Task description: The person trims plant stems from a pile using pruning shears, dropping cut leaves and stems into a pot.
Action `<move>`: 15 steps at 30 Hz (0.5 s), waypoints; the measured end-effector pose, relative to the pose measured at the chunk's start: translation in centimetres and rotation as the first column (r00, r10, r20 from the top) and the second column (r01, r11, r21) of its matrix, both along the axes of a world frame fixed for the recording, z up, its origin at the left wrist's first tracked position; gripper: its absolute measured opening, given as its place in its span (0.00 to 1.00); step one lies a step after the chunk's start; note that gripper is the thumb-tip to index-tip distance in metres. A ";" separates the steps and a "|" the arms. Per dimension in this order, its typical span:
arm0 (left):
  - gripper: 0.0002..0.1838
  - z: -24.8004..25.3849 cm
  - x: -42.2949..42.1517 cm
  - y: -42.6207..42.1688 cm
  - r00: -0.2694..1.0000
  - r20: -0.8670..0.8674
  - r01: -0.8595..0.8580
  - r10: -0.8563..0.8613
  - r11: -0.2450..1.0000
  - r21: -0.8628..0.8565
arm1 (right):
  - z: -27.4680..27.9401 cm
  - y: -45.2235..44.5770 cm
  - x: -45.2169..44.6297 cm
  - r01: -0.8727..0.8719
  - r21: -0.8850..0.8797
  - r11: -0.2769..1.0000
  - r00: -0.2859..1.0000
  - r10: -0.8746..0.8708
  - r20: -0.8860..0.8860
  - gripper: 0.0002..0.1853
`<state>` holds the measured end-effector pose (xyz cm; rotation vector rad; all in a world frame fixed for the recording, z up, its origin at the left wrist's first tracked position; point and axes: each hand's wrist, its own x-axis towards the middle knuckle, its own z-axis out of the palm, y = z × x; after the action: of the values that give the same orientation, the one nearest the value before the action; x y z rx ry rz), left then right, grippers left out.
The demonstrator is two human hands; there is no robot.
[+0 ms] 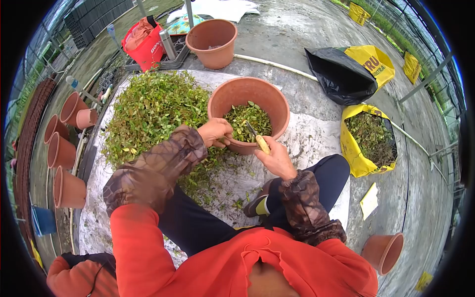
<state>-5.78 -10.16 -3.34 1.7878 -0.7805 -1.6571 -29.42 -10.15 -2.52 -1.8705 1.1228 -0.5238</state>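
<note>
A large terracotta-coloured pot (249, 89) stands in front of me, with cut leafy sprigs (242, 122) in its bottom. My left hand (216, 132) is closed in a pinch at the pot's near left rim; what lies between its fingers is too small to make out. In my right hand (278, 161), by the near right rim, is a yellow-handled cutting tool (263, 144). Its dark, narrow end points into the pot, over the sprigs. A big heap of leafy cuttings (156, 109) spreads on the white sheet to the left of the pot, close to my left forearm.
Another big pot (213, 42) stands behind, beside a red bucket (144, 47) and a steel flask (168, 45). To the right are a yellow bag of plant trimmings (368, 138) and a black-lined bag (341, 74). Several pots (69, 188) line the left. Someone's sleeve (84, 277) shows lower left.
</note>
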 end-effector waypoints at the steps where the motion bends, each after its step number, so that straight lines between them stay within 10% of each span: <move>1: 0.04 -0.1 0.3 -0.2 0.998 -0.047 -0.041 0.042 0.999 0.013 | 0.4 0.2 -0.1 -0.067 0.003 0.998 0.998 0.067 -0.009 0.24; 7: 0.06 0.4 0.7 -0.3 0.969 -0.233 -0.089 0.087 0.996 0.005 | 2.5 1.5 0.3 -0.236 0.048 0.971 0.970 0.238 -0.053 0.25; 15: 0.14 1.8 0.7 0.1 0.997 -0.071 0.021 -0.027 0.996 -0.084 | 1.6 0.5 0.6 -0.072 -0.058 0.996 0.995 0.075 0.058 0.22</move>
<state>-5.10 -10.07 -1.59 1.6589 -0.8294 -1.6700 -28.84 -9.70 -0.94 -1.9242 1.0052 -0.5710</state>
